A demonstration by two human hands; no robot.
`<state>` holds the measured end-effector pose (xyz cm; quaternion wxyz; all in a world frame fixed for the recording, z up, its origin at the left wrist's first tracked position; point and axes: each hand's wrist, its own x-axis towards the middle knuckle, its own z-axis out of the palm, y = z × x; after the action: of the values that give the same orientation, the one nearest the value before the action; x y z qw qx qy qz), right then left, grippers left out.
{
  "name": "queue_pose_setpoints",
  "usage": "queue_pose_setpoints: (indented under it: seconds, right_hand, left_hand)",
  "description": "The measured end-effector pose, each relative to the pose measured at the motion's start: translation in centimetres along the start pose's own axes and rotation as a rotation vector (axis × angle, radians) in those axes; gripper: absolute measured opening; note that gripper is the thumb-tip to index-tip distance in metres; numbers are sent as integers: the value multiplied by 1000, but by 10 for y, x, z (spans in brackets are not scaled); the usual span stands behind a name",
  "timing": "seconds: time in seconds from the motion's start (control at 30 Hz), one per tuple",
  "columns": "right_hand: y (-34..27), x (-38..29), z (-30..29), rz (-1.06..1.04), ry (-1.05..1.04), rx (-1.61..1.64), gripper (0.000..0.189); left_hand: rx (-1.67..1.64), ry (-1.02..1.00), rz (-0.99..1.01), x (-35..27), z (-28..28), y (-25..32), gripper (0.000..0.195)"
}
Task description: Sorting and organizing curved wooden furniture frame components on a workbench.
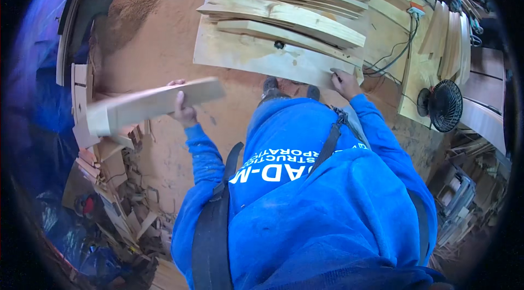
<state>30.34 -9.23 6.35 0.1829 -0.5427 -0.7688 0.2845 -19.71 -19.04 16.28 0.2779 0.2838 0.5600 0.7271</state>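
My left hand grips a wide wooden board near its middle, thumb on the upper face and fingers at the far edge; the board is blurred at its ends. At the near right corner of a plywood worktop, my right hand rests with its fingers bent at the edge. Whether it holds anything there cannot be told. Curved wooden pieces lie side by side across the worktop, some with slots. A small black knob-like thing sits on the plywood in front of them.
A black fan stands on the right-hand bench, near a power strip with cables and a stack of thin boards. Offcuts are heaped at lower left. Sawdust is piled on the floor at upper left.
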Motion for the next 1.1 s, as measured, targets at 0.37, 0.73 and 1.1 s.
queue_pose_setpoints:
  seconds: [0.37,0.73,1.1]
  right_hand:
    - [21,-18,-2,102,70,-7,23]
    - [31,-45,1,236,111,-73,26]
    - [60,-61,15,228,168,-62,24]
  left_hand:
    - [-94,-26,-20,-7,13,-14,51]
    - [-75,-25,130,9,38,-22,58]
    - [-103,39,138,-9,69,-20,56]
